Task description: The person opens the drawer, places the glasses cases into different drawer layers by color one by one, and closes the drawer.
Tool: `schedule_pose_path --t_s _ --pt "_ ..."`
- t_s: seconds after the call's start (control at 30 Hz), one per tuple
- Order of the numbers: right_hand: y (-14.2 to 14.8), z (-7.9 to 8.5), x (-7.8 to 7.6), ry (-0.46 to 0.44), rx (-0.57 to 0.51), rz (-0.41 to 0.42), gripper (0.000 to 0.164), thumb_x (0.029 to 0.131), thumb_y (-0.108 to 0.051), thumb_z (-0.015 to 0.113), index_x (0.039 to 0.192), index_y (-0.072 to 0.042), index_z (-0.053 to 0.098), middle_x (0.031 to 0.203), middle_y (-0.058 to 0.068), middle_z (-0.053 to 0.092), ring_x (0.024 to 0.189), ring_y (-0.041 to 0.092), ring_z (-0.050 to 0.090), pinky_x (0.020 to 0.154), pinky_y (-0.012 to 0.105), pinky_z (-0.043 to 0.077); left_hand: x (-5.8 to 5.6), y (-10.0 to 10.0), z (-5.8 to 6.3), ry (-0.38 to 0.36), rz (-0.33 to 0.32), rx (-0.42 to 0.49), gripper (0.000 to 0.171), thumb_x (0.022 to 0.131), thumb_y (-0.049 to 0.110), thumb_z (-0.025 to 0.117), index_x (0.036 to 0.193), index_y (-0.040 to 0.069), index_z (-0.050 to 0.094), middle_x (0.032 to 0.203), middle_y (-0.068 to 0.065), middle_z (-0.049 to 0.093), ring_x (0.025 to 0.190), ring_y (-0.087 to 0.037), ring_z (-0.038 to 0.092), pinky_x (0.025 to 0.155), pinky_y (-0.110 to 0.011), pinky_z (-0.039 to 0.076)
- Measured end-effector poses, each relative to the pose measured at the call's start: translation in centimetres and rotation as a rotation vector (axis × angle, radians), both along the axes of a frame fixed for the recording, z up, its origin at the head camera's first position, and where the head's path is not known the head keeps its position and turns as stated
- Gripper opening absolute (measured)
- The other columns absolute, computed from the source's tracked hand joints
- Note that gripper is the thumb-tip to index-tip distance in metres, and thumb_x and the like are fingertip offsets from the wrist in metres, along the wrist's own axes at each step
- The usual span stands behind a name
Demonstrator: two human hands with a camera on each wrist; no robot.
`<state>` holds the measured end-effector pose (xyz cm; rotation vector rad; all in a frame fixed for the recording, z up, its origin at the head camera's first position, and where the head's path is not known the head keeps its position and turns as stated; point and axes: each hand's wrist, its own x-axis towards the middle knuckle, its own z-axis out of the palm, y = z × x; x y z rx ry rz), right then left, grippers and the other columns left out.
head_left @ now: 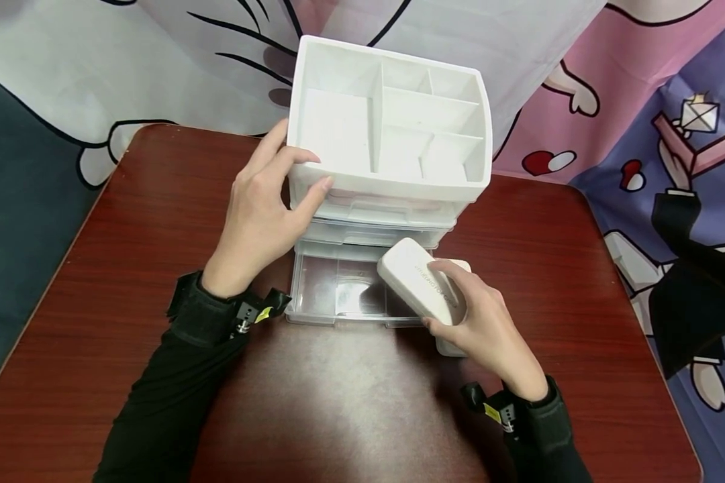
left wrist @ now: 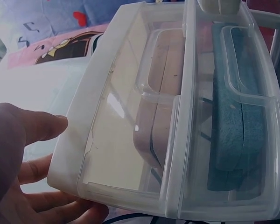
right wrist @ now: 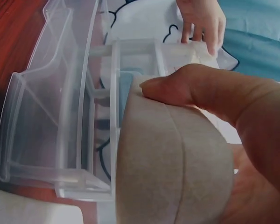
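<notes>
A white drawer organizer (head_left: 393,178) with clear drawers stands on the table. At its upper left corner my left hand (head_left: 262,194) holds the rim, thumb at the front and fingers along the edge and side. The bottom clear drawer (head_left: 314,315) is pulled out. Above that drawer's right side, my right hand (head_left: 489,322) grips a white, rounded hard case (head_left: 419,278) with faint lettering, tilted. Partly hidden behind that hand, a second white case (head_left: 450,347) lies beside the drawer. A pink case (left wrist: 161,116) and a blue case (left wrist: 235,116) show inside the two upper drawers.
The organizer's top tray (head_left: 338,127) is divided into several compartments, with nothing seen in them. A dark red wooden table (head_left: 157,282) carries everything. Patterned cloth (head_left: 544,121) hangs behind it and at the right side.
</notes>
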<state>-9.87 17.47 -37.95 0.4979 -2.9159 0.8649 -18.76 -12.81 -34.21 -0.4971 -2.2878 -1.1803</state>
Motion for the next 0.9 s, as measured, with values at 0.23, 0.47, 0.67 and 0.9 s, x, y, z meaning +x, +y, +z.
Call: schedule_pose_path --t_s 0.23,0.47,0.67,0.9 --pt "-1.3 0.2 -0.9 -0.068 0.028 0.091 0.068 0.071 -0.019 0.082 0.134 -0.019 0.054 0.137 0.0 0.057 0.12 0.017 0.055 0.087 0.038 0.049 0.0 -0.1 0.0 0.002 -0.013 -0.006 0.027 0.09 0.024 0.068 0.106 0.002 0.065 0.148 -0.007 0.045 0.133 -0.018 0.047 0.101 -0.044 0.044" --pt "-2.3 0.1 -2.0 -0.095 0.068 0.135 0.063 0.072 -0.021 0.08 0.13 -0.014 0.058 0.132 0.002 0.06 0.111 0.017 0.057 0.084 0.034 0.049 0.0 -0.2 0.0 -0.007 -0.015 -0.011 0.028 0.09 0.024 0.067 0.107 0.003 0.065 0.148 -0.007 0.044 0.133 -0.018 0.047 0.101 -0.043 0.044" --pt "-2.8 0.1 -2.6 -0.097 0.119 0.172 0.059 0.076 -0.026 0.075 0.131 -0.011 0.06 0.138 0.009 0.057 0.121 0.023 0.058 0.087 0.034 0.05 0.0 -0.2 0.0 -0.007 -0.018 -0.015 0.028 0.09 0.024 0.067 0.107 0.003 0.064 0.149 -0.007 0.044 0.134 -0.017 0.046 0.102 -0.043 0.044" --pt "-3.6 0.3 -3.0 -0.117 0.15 0.186 0.061 0.075 -0.026 0.077 0.132 -0.011 0.06 0.139 0.009 0.055 0.121 0.025 0.057 0.092 0.036 0.048 0.1 -0.2 0.1 -0.025 -0.016 -0.026 0.028 0.091 0.026 0.066 0.109 0.004 0.064 0.151 -0.006 0.042 0.135 -0.016 0.045 0.103 -0.042 0.043"
